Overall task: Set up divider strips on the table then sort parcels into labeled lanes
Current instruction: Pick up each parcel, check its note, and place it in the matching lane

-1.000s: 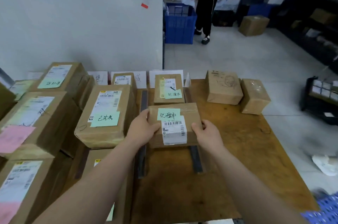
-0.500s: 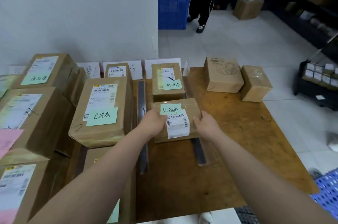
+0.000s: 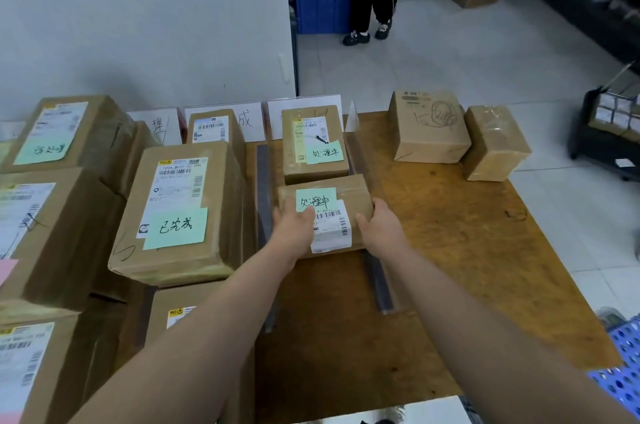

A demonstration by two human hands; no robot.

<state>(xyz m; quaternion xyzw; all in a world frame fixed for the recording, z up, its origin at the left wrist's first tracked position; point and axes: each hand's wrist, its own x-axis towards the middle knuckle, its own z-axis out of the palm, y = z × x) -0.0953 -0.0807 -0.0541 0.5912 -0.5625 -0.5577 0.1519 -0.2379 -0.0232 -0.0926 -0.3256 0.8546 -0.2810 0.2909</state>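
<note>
Parcel (image 3: pixel 349 197) with a green note has moved further up the lane between the two divider strips (image 3: pixel 264 188) and now sits just behind the far parcel (image 3: pixel 313 143), which bears a matching note. This placement looks nearly done. Left hand (image 3: pixel 294 233) and right hand (image 3: pixel 379 229) both grasp it, fingers (image 3: pixel 367 212) curled around its near corners, low over the surface (image 3: pixel 450 250).
</note>
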